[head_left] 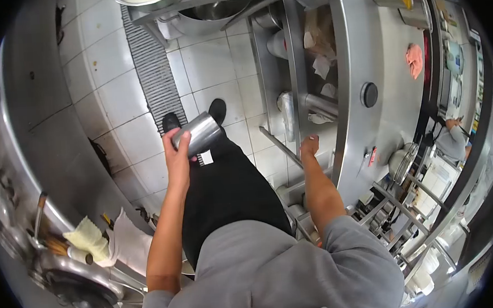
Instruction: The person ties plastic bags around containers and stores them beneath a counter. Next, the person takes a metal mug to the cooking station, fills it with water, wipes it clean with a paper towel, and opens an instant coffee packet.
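My left hand [179,148] is wrapped round a shiny metal cylinder [201,133], like a steel canister, held tilted in front of my dark trousers. A white label or tag [206,157] shows just below it. The cylinder's inside is hidden from me. My right hand [310,145] hangs beside the steel counter [348,52], near its under-shelf, with the fingers curled in. No object shows in those fingers.
A floor drain grate [149,64] runs ahead across the tiles. On the right counter lie a black round item [369,94], a pink cloth [414,60] and a small red-handled tool [372,156]. Another person [452,141] stands beyond. Pans [79,285] and cloths [128,234] sit at left.
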Demonstrator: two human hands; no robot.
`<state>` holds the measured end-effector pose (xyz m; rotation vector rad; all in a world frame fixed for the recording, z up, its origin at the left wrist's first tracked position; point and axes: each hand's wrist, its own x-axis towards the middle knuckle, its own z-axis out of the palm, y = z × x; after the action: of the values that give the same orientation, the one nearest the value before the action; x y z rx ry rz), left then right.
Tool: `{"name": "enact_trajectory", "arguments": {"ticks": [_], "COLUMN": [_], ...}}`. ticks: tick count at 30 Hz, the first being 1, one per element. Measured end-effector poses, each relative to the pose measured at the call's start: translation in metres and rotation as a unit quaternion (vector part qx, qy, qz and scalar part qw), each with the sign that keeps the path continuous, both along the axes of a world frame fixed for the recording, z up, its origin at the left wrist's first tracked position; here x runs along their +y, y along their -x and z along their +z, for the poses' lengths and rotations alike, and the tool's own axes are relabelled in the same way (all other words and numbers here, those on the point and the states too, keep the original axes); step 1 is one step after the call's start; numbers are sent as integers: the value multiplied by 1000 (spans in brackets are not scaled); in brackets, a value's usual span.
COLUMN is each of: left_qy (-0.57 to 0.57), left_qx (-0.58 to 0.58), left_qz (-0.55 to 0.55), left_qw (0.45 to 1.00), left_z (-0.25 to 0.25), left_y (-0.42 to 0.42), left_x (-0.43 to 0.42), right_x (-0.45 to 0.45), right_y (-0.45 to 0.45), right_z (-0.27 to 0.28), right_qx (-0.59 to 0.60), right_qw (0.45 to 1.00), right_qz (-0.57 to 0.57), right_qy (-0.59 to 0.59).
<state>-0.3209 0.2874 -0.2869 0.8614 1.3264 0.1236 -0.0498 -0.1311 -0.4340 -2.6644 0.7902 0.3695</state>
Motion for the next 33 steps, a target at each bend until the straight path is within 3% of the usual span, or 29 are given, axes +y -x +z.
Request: {"name": "enact_trajectory", "arguments": {"ticks": [2, 4, 6, 8, 11, 12, 15, 18, 21, 22, 23, 25, 27, 30, 33], "left_qy": [10, 11, 3, -17, -47, -56, -53, -17, -1, -2, -6, 24, 59, 126, 190], "left_qx": [4, 1, -5, 8, 9, 7, -1, 10, -8, -18, -27, -60, -118, -228, -353], "left_qz": [0, -8, -22, -37, -24, -15, 28, 10, -17, -33, -49, -60, -55, -46, -108], "left_qw": [1000, 1000, 1000, 999, 999, 998, 998, 1000, 1000, 999, 998, 996, 990, 964, 910], "left_z": [-14, -25, -35, -50, -51, -52, -64, -69, -64, -55, -45, -24, -5, 39, 93], "left_y": [14, 28, 47, 66, 72, 70, 66, 60, 44, 37, 33, 23, 21, 17, 24], "left_x": [5, 12, 20, 29, 32, 33, 27, 22, 18, 17, 18, 25, 31, 50, 63], "right_x": [-2, 19, 84, 140, 126, 142, 169, 126, 72, 112, 159, 162, 189, 229, 260], "right_y": [-11, -28, -51, -129, -222, -232, -223, -241, -215, -173, -127, -64, -8, 53, 90], "right_z": [-14, -33, -27, -37, -98, -89, -53, -111, -152, -103, -45, -3, 73, 181, 248], "right_qx": [-26, -32, -134, -244, -256, -262, -147, -220, -217, -197, -192, -38, 105, 254, 267], "right_qw": [993, 925, 891, 928, 961, 964, 979, 970, 969, 952, 864, 741, 610, 554, 598], "right_qz": [93, 350, 431, 269, 97, 21, 102, 55, 113, -17, -193, -150, -182, -125, 0], "right_qy": [75, 145, 34, -79, 37, 51, 100, 86, 20, -232, -424, -653, -764, -783, -756]}}
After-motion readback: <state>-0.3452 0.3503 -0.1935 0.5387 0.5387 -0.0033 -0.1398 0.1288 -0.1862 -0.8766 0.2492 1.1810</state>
